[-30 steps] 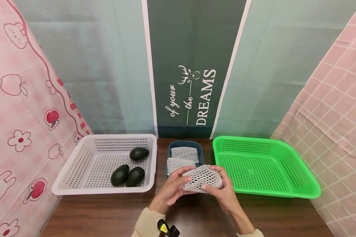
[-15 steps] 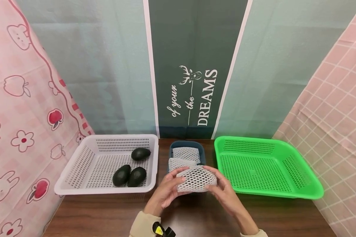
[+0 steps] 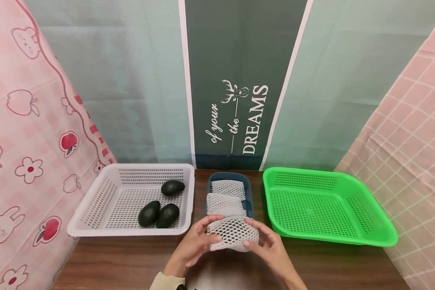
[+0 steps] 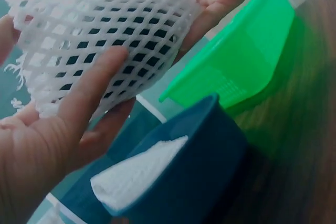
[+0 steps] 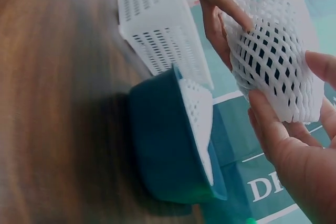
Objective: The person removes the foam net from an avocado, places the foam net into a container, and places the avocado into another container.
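Both hands hold an avocado in a white foam net [image 3: 233, 233], its dark skin showing through the mesh. My left hand [image 3: 197, 243] grips the left end, thumb pressed on the near side, as the left wrist view shows up close. At the opposite end my right hand [image 3: 270, 247] pinches it between thumb and fingers; the right wrist view shows those fingertips on the net [image 5: 270, 61]. Just beyond the hands stands a dark blue bin [image 3: 249, 203] with white foam nets [image 3: 224, 203] lying in it. Part of the bin's near side is hidden.
A white basket [image 3: 77, 219] on the left holds three bare avocados [image 3: 149, 214]. To the right stands a green basket [image 3: 308, 209]. All sit on a brown wooden table [image 3: 130, 262] with curtains [image 3: 137, 80] behind and at the sides.
Both hands have drawn the netted avocado back towards the person and a little left, uncovering more of the blue bin. The baskets' contents stay the same.
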A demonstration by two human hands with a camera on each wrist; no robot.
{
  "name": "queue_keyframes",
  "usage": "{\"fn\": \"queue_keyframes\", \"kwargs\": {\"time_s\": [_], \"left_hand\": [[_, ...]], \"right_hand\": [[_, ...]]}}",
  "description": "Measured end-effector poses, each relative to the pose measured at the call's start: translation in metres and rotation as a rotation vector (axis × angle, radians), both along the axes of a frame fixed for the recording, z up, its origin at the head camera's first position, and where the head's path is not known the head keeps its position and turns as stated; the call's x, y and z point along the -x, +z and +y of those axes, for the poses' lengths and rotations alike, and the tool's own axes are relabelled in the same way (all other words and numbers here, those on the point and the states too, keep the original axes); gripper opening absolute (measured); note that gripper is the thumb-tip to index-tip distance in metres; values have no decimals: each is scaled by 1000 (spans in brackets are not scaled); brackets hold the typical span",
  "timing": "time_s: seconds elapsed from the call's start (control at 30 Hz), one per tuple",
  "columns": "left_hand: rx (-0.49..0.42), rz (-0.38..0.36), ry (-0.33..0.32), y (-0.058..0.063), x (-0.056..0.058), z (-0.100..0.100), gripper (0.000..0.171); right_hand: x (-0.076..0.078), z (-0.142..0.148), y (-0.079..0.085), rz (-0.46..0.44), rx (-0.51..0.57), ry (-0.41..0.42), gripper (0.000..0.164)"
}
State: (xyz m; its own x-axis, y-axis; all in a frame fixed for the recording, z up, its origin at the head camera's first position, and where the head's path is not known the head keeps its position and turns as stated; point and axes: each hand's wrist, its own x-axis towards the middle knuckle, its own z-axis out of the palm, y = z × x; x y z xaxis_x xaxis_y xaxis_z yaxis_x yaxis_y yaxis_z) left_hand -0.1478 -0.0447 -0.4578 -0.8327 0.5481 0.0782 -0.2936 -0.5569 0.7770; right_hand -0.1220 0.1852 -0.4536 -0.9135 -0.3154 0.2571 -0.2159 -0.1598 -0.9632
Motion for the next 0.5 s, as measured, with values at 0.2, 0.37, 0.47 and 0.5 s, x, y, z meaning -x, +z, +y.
{"fn": "queue_keyframes", "kwargs": {"time_s": [0.2,0.37,0.47,0.5], "left_hand": [[-16,15,-39,-16,-16,-7,54],[13,-56,-51,-28,-27,-10,53],[20,-117,-52,-34,-32,-12,52],[19,-123,-48,-36,-34,-12,52]], "right_hand": [[-17,-3,-18,5,1,-8,48],[-27,-5,-31,-128,-4,-33,50],[-31,-6,-38,-191,-6,-46,50],[-32,-6,-40,-204,-1,-44,51]]}}
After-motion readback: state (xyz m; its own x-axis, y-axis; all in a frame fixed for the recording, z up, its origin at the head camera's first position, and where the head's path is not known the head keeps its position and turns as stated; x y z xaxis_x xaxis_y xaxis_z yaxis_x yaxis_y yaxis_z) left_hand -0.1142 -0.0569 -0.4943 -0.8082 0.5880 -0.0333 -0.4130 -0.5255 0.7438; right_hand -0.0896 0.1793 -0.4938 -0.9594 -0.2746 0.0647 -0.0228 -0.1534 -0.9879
